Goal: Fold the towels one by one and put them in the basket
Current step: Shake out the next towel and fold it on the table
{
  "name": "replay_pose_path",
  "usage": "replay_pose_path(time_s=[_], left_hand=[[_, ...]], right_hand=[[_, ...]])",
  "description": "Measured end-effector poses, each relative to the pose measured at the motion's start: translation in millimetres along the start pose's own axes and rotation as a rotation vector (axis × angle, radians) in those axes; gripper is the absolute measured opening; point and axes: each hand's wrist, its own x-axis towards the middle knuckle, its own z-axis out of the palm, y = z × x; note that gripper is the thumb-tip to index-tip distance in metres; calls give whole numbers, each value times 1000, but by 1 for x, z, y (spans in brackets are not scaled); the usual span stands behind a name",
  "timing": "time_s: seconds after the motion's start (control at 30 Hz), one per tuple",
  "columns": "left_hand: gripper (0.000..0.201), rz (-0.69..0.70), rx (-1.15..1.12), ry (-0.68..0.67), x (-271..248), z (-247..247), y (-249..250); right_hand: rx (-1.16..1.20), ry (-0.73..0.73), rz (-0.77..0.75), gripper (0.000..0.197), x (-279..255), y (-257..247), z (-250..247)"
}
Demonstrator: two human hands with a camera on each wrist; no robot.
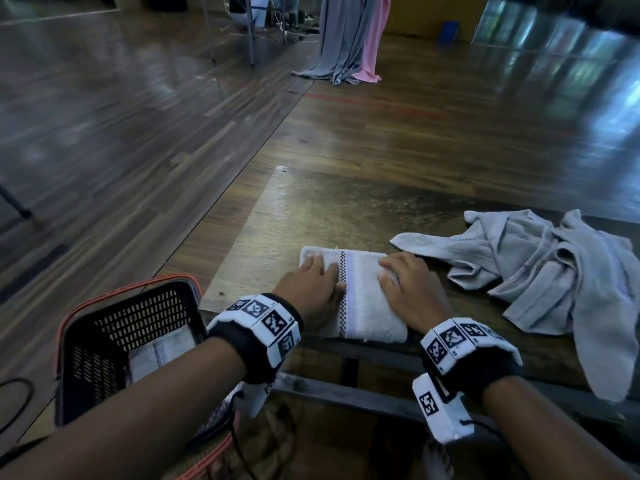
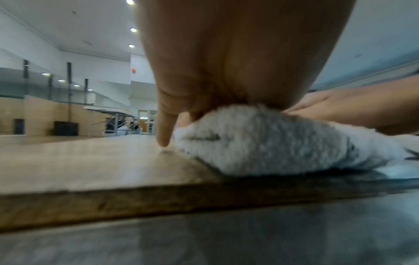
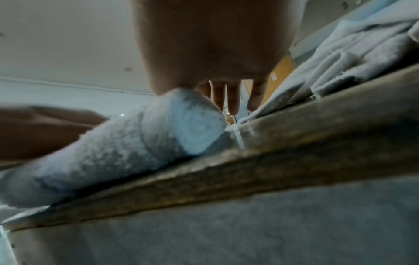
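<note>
Two hands press flat on a folded white towel (image 1: 360, 296) near the front edge of the worktop (image 1: 311, 209): the left hand (image 1: 313, 289) on its left half, the right hand (image 1: 410, 289) on its right, each grip released with fingers straight. Just right, a grey towel pile (image 1: 540, 271) lies crumpled. Left of the worktop, a black basket (image 1: 104, 337) holds another folded towel (image 1: 162, 351).

Bare forearms with marker-covered wrist bands

Each wrist wears a black strap (image 1: 254, 336) carrying white blocks printed with black square code markers; the right wrist band (image 1: 464, 348) also has a white marked box hanging below with a thin black cable.
</note>
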Motion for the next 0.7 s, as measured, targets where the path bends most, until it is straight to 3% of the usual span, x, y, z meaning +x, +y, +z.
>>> replay_pose_path(time_s=[0.1,0.17,0.27,0.37,0.5,0.7], left_hand=[[57,-26,-10,32,8,12,-17],[56,-17,-10,96,9,20,-24],[58,-88,-35,211,5,23,-28],[51,-264,-74,363,1,18,-28],[40,-348,-304,238,-1,8,-31],[34,-371,-731,163,-2,-4,-23]], right_hand=[[-3,-54,95,51,1,4,3],[-6,-4,149,58,3,7,1],[-1,70,211,45,6,8,-5],[-24,-105,328,51,6,0,-7],[78,-219,423,47,7,-11,-10],[379,-214,453,37,2,-18,-15]])
